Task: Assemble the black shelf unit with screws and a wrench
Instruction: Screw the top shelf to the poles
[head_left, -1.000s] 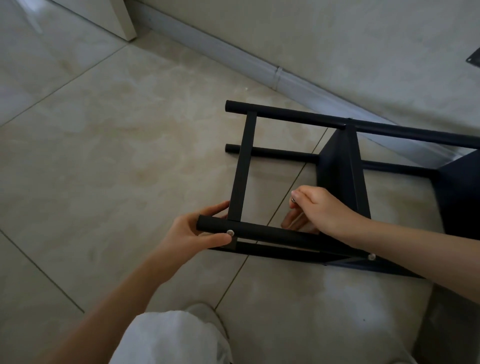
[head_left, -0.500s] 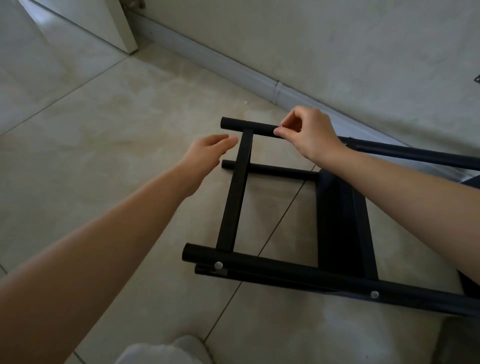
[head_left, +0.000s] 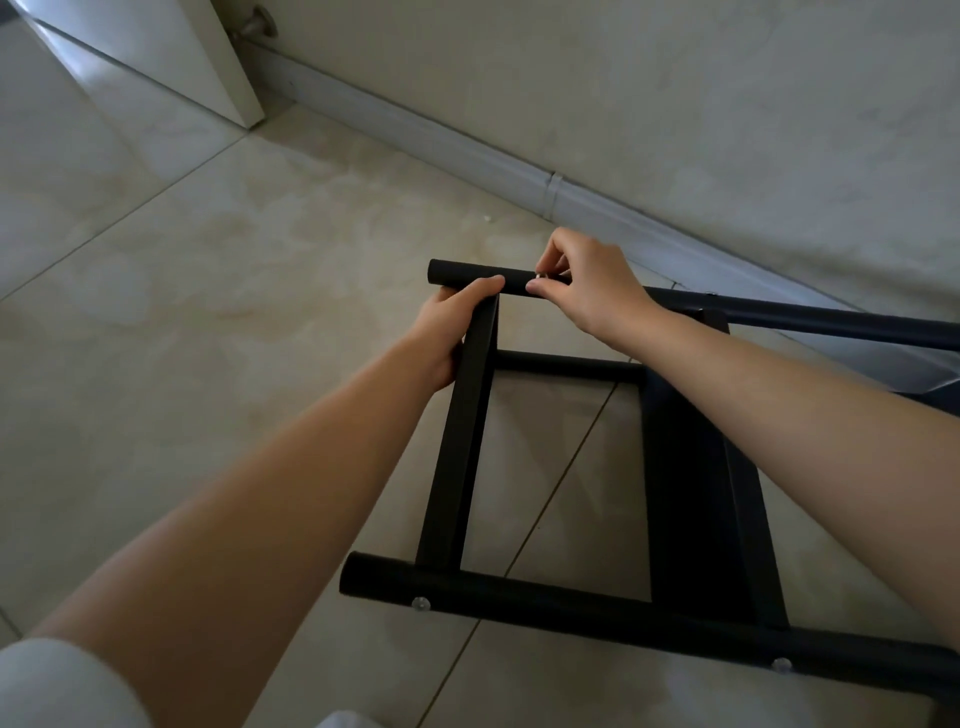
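Observation:
The black shelf unit (head_left: 457, 452) lies on its side on the tiled floor, its round posts running left to right. My left hand (head_left: 451, 322) grips the far upper post (head_left: 457, 273) where a flat crossbar meets it, thumb over the top. My right hand (head_left: 587, 283) pinches a small silver screw (head_left: 540, 276) against that same post, just right of the crossbar. The near post (head_left: 519, 597) carries two silver screw heads (head_left: 420, 604). No wrench is visible.
A grey baseboard (head_left: 467, 156) and wall run diagonally behind the shelf. A white door edge (head_left: 208, 62) with a metal doorstop (head_left: 254, 23) stands at the upper left. A black shelf panel (head_left: 691, 467) fills the frame's right part. Open tiled floor lies to the left.
My left hand reached forward and took hold of the far post at the crossbar. My right hand stayed on that post, now pinching a screw there. The view moved closer.

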